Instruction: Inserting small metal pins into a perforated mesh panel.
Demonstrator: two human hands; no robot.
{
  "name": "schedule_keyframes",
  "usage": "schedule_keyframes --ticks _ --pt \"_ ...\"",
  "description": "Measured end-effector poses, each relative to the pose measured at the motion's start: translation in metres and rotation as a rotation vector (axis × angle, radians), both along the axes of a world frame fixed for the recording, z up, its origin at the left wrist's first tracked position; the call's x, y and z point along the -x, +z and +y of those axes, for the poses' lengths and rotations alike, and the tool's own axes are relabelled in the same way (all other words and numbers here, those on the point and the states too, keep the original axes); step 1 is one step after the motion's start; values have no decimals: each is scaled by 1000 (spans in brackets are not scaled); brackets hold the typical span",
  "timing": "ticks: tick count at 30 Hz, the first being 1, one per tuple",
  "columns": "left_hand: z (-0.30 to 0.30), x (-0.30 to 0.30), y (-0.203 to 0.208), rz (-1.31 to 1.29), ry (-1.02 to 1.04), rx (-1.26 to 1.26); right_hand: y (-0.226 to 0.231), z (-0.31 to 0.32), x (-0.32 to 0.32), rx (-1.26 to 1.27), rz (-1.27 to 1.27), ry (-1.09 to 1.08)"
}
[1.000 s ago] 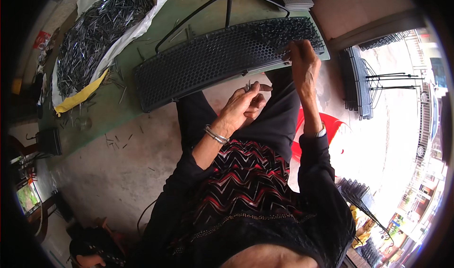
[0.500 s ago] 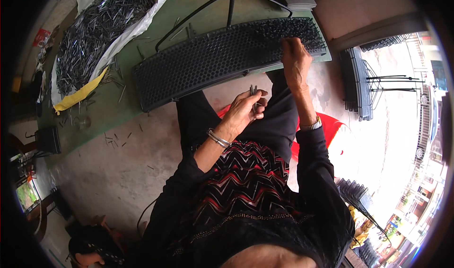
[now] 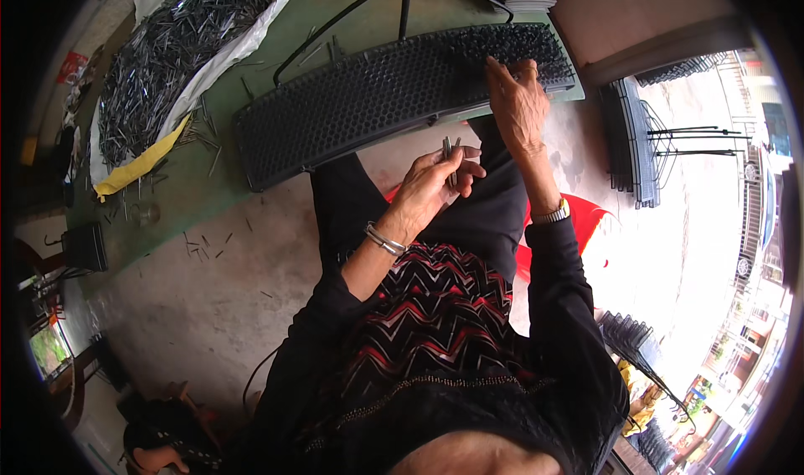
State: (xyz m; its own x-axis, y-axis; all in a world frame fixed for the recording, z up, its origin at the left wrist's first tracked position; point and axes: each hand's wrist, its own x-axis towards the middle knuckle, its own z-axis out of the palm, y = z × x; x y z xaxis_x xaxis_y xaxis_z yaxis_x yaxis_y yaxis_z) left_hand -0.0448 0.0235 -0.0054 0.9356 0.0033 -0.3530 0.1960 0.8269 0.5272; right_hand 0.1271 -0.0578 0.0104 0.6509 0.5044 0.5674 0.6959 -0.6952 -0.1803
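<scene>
A long black panel (image 3: 335, 106) pierced with rows of small holes lies across the front edge of the green table. Short dark strips (image 3: 511, 43) stand up densely from its right end. My right hand (image 3: 521, 111) is over that end, its fingertips bent together at the edge of the strips; whatever they pinch is too small to make out. My left hand (image 3: 435, 178) is held above my lap, closed around a few thin metal strips (image 3: 450, 161) that poke up between thumb and fingers.
A white sack (image 3: 180, 73) heaped with loose strips lies open on the green table (image 3: 126, 240) at the left. A black bent-rod frame (image 3: 343, 24) rises behind the panel. Stacked perforated panels (image 3: 632, 144) stand at the right, near a red seat (image 3: 586, 224). Loose strips litter the floor.
My right hand has shifted slightly left and up along the panel, its fingers more extended. My left hand stays nearly in place, its fingers a little looser around the strips.
</scene>
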Motion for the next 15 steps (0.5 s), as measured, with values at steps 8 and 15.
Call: schedule_keyframes --ticks 8,15 --pt "2 3 0 3 1 -12 26 -32 31 47 858 659" --pt "1 2 2 66 -28 41 38 -41 45 -289 1074 286"
